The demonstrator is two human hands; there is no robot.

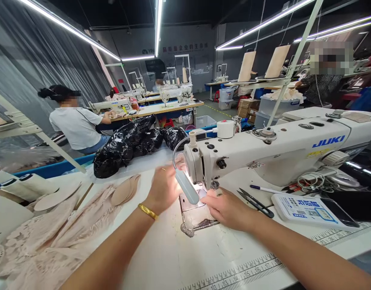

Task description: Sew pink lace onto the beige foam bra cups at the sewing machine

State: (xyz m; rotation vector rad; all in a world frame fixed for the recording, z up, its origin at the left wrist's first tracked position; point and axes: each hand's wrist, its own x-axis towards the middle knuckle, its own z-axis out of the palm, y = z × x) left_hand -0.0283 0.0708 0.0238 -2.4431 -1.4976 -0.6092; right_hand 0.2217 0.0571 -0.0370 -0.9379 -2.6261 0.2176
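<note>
At the sewing machine (pixel 264 149), the left hand (pixel 164 187) is raised, grip unclear; the right hand (pixel 227 207) lies flat, fingers spread on the desk (pixel 185 257).

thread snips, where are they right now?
In the head view the thread snips lie on the white table, right of the needle, just beyond the right hand, between a blue pen and a control panel.

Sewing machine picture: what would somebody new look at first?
Probably the big white sewing machine in the middle right, with its little lamp glowing brightly over the needle. Both hands work there: the left hand, with a gold bangle on its wrist, is raised beside the lamp, and the right hand rests flat on the table by the needle plate. A heap of pink lace lies at the left.
</note>
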